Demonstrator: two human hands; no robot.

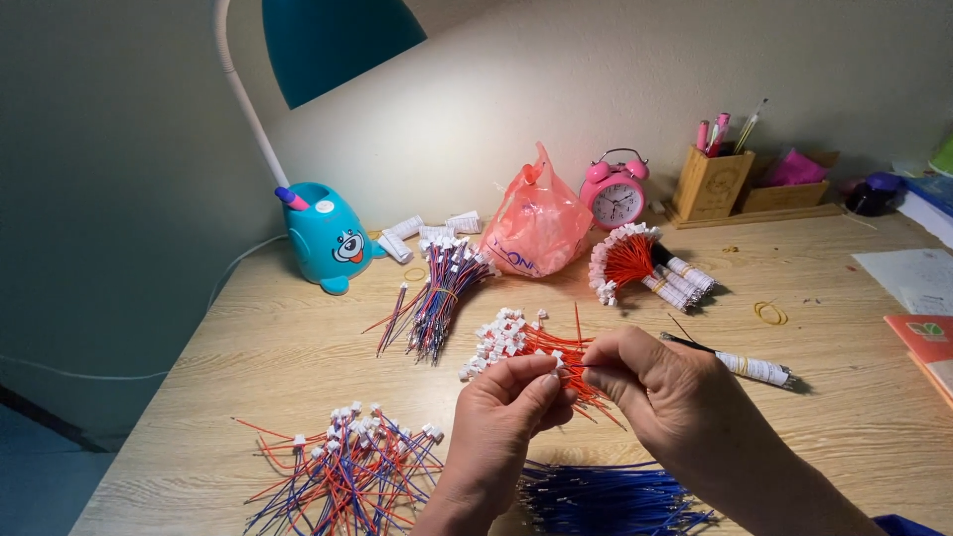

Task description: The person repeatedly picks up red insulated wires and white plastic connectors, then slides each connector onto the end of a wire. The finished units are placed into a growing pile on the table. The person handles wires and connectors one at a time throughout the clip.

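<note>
Pinching connector (558, 363) between fingers (541, 382)

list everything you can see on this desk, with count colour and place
desk: one, light wood, under everything
lamp: one, teal with a cartoon face, back left
plastic bag: one, orange-pink, back centre
alarm clock: one, pink, right of the bag
pen holder: one, wooden, back right, pens inside
wire bundle: one, blue and red, banded, left of centre
red wire bundle: one, white connectors, below the clock
loose wire pile: one, red and blue, front left
blue wires: one heap, front centre
rubber band: one, yellow, right
left hand: pinching a white connector
right hand: pinching a thin wire at the connector
</note>
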